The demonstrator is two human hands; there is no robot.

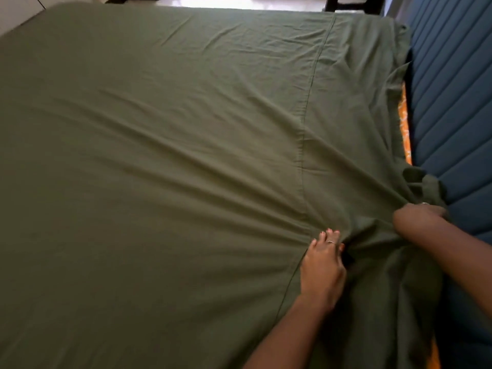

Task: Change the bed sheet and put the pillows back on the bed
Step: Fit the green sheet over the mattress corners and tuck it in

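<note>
An olive green bed sheet (165,145) covers the whole bed, with creases fanning out from the lower right. My left hand (323,265) lies on the sheet near the right edge, its fingers pinching a fold of the cloth. My right hand (420,215) is closed on a bunched part of the sheet at the bed's right edge, beside the blue headboard. The sheet's hem hangs in loose folds along that edge. No pillows are in view.
A blue padded, ribbed headboard (452,102) runs along the right side. A strip of orange patterned mattress cover (404,129) shows between sheet and headboard. Pale floor (18,12) lies at the top left, and dark furniture legs (346,4) stand beyond the far edge.
</note>
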